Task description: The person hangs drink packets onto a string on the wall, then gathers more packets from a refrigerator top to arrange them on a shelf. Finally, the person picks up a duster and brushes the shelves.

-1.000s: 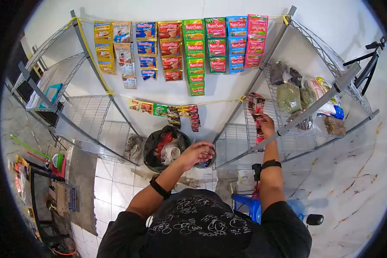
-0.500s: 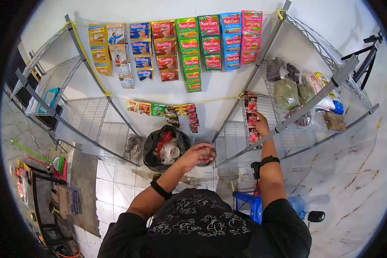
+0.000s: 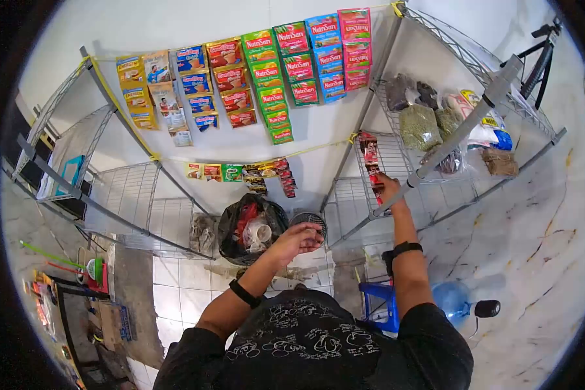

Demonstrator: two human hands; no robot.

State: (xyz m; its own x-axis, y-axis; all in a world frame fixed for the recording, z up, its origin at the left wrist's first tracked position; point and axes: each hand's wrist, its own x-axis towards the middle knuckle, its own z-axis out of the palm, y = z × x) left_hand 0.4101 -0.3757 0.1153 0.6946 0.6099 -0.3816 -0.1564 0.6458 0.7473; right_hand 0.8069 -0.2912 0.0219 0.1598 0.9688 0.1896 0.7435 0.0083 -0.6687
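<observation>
My right hand (image 3: 388,190) reaches to the wire shelf on the right, with its fingers pinched on a strip of red and dark sachets (image 3: 369,148). The strip runs down the shelf, and its middle is partly covered by the fingers. My left hand (image 3: 298,243) hovers in front of me, empty, with its fingers loosely curled and apart. Below and behind its fingertips stands a small dark round bin (image 3: 310,220). Beside that bin is a black plastic bag (image 3: 231,247) holding cups and wrappers.
Strips of colourful drink sachets (image 3: 264,62) hang on a yellow cord along the wall. Smaller sachets (image 3: 233,172) hang on a lower cord. Filled plastic bags (image 3: 421,128) sit on the right rack, behind a grey post (image 3: 455,133). A blue stool (image 3: 380,304) stands near my right arm.
The view has tilted and shifted a little. My right hand stays at the red sachet strip, which now looks narrower and turned. My left hand remains raised by the bin.
</observation>
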